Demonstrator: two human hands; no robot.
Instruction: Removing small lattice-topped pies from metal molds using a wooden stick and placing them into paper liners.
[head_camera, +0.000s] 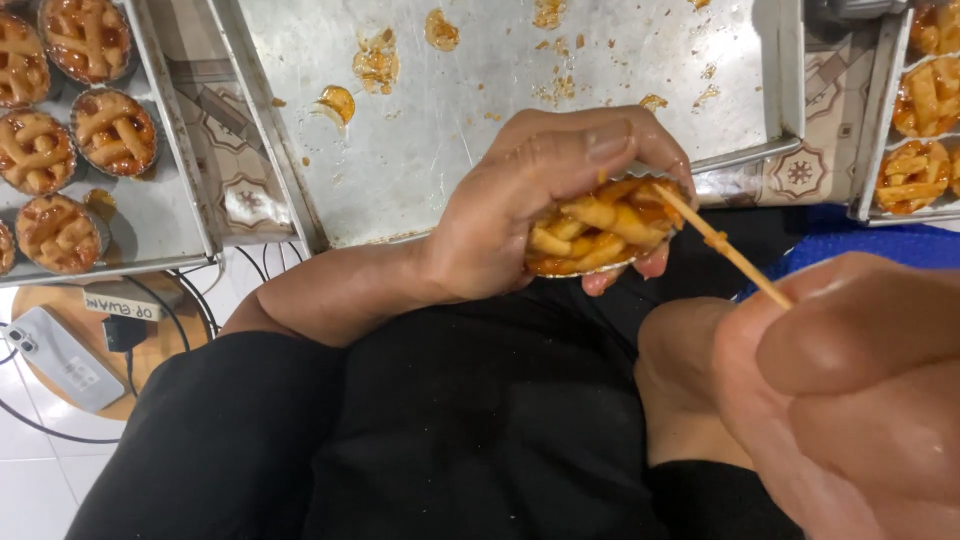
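Left hand (530, 205) at centre, fingers curled around a small lattice-topped tart (598, 232) in its foil cup, right hand (850, 385) near right, fingers pinching a thin wooden skewer (725, 247), its tip touching the tart's edge, sticky metal tray (480, 120) beyond, more tarts (60, 120) far left

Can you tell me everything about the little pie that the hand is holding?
The little pie is a small round tart with a golden lattice of pastry strips over shiny orange filling. It sits in a thin metal tin with a fluted edge, tilted on its side towards the camera. The left hand cups it from above and behind, fingers wrapped around the rim. A thin wooden stick, pinched in the right hand, pokes its edge at the right.
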